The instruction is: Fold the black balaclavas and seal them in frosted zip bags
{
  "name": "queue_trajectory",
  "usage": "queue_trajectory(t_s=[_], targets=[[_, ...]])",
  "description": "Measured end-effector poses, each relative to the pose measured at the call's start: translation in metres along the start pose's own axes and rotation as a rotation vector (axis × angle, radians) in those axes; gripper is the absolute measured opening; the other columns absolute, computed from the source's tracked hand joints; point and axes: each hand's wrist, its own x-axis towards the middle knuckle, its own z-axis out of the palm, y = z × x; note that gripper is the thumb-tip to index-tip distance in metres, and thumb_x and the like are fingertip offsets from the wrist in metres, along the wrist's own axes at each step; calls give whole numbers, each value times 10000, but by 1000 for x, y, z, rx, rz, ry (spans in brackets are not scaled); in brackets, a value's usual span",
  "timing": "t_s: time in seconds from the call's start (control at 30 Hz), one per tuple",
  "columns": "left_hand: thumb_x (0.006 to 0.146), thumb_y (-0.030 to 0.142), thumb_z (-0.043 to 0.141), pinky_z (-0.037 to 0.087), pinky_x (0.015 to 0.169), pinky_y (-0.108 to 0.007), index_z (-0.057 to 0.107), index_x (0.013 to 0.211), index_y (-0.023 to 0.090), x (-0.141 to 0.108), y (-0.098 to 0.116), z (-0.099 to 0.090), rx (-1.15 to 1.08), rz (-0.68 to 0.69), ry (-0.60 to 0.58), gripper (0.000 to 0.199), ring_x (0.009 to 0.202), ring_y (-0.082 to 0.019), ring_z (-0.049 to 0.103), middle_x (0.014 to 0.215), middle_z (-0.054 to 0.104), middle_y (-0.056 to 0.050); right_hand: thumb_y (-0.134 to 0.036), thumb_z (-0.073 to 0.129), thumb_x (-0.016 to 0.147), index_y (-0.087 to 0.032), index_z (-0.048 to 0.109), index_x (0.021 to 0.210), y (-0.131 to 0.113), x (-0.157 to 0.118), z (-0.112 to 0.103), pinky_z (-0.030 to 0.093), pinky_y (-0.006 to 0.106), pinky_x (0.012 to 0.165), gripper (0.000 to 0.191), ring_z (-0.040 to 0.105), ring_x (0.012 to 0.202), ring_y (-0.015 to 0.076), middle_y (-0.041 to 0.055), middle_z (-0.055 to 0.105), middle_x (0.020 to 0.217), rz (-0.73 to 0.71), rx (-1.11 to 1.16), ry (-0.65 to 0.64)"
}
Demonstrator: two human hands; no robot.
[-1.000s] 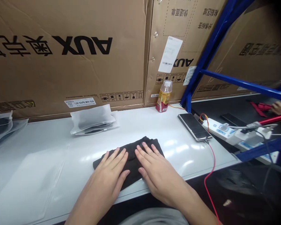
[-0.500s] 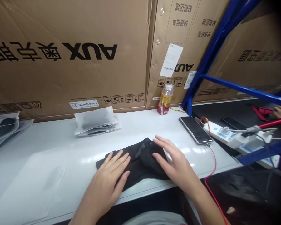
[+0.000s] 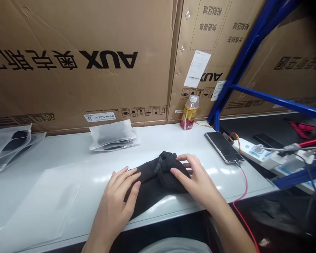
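A black piece of cloth, partly folded, lies near the front edge of the white table. Its right end is bunched into a raised roll with a greyish inner fold. My left hand rests on the cloth's left end, fingers stretched out and thumb apart. On the raised right end, my right hand has curled fingers and a thumb closed about the fabric. The exact kind of garment cannot be told.
A frosted zip bag sits behind the cloth, more bags at far left. A flat translucent sheet or bag lies left. At right are a drink bottle, a charging phone, a power strip and a blue frame. Large cartons stand behind.
The cloth's right end is now pushed leftward into a higher bunch. My right hand's fingers have curled in on it; my left hand has moved slightly left. The view has shifted a little.
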Motion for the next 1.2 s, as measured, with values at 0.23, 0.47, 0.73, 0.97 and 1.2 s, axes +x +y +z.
queue_trajectory(t_s=[0.23, 0.47, 0.73, 0.97, 1.2], targets=[[1066, 381, 511, 438, 1195, -626, 735, 1246, 321, 5, -3, 4, -23, -5, -62, 294, 1395, -308, 562, 1354, 721, -31, -573, 553, 995, -227, 634, 1304, 13, -1, 3, 567, 411, 836, 472, 692, 927, 245, 95, 701, 1167, 102, -191, -8], [1062, 369, 526, 346, 1256, -644, 721, 1254, 342, 2, -1, -2, -74, 21, -48, 275, 1414, -296, 553, 1353, 723, -13, -492, 584, 972, -268, 526, 906, -6, 5, 2, 472, 327, 612, 240, 633, 699, 227, -13, 642, 773, 90, -335, -9], [1078, 422, 472, 516, 1152, -476, 650, 1355, 331, 3, 2, -7, -225, -121, 16, 341, 1357, -260, 608, 1428, 669, -32, -328, 554, 1019, -223, 625, 1136, -60, -13, 26, 576, 471, 845, 173, 670, 1007, 339, 139, 683, 1104, -263, -475, 90], [1112, 471, 342, 439, 1238, -508, 535, 1509, 325, 9, 14, -8, -307, -277, 87, 465, 1515, -262, 469, 1623, 513, -31, -191, 418, 1096, -273, 641, 1329, -70, -14, 43, 582, 280, 994, 333, 708, 1120, 168, 11, 750, 1228, -399, -34, -384], [1085, 254, 376, 379, 1268, -526, 279, 1681, 268, 23, 22, 12, -110, 0, -164, 604, 1569, -268, 367, 1715, 348, -60, -191, 426, 1067, -141, 495, 1543, -29, 17, 55, 408, 561, 1253, 483, 344, 1577, 309, 158, 467, 1641, -494, -284, -223]])
